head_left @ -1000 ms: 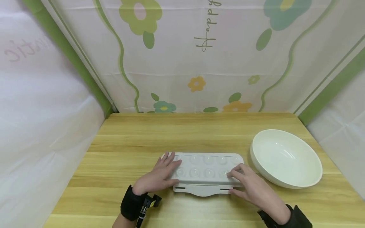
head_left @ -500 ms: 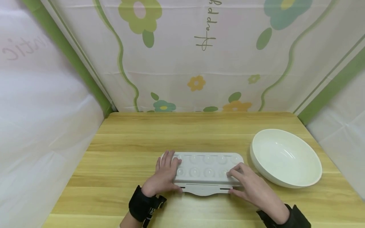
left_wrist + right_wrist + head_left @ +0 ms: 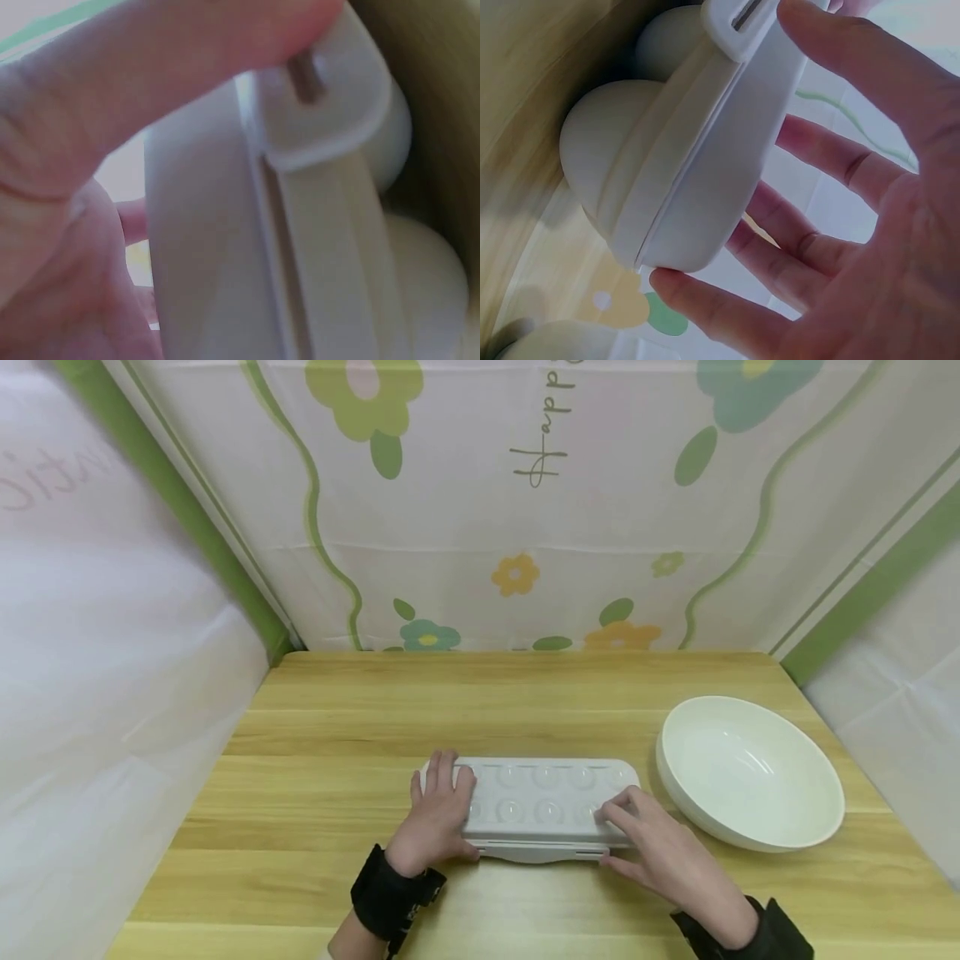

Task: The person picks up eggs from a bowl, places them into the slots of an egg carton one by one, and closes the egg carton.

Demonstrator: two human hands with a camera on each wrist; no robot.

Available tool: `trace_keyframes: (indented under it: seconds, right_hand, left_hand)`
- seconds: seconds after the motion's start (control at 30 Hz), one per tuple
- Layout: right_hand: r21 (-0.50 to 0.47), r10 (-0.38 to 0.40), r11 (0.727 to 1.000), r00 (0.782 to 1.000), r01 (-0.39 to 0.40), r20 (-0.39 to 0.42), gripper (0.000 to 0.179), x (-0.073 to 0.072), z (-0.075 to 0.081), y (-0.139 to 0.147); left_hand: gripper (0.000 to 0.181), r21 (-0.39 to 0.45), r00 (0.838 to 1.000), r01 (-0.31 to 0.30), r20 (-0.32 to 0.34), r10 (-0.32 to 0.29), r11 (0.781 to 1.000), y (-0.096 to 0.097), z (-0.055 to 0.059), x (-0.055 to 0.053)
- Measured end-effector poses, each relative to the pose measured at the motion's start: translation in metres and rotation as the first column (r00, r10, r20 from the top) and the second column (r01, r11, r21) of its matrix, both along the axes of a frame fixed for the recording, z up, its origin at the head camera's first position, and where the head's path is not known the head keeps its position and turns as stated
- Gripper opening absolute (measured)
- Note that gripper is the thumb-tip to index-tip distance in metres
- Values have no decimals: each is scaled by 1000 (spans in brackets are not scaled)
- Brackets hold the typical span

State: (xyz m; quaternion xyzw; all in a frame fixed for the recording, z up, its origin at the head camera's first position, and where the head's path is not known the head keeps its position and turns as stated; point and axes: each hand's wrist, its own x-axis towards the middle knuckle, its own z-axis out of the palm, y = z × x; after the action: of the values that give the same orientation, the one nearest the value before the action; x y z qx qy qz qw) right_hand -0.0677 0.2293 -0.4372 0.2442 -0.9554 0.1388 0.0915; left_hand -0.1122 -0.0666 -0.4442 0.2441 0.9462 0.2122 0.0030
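Observation:
A white plastic egg box with a closed lid of round bumps lies on the wooden table. Along its front edge runs a slotted latch flap, tilted up towards the lid. My left hand grips the box's left end, fingers spread over the lid; in the left wrist view its thumb presses on the flap's end. At the other end my right hand holds the box, fingertips on the lid and thumb at the flap. Rounded cups bulge from the underside in the right wrist view. Whatever is inside cannot be seen.
A large white bowl stands on the table to the right of the egg box, near the right hand. Behind the table hangs a flowered cloth, with white cloth walls on both sides.
My left hand has shifted right along the egg box, its thumb coming onto the flap. The flap, lower and flatter before, has swung up. My right hand stays in place.

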Motion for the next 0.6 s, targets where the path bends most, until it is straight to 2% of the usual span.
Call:
trace_keyframes:
  seconds: [0.4,0.6]
  right_hand:
    - [54,-51,997,999,51,-6,59,3,-3,-6]
    - [83,-97,992,995,98,-18,61,4,-5,-11]
  left_hand:
    - [89,-113,1000,-32,-3,31,993,6,5,-2]
    - [89,-192,999,-37,-22,34,981,9,7,-2]
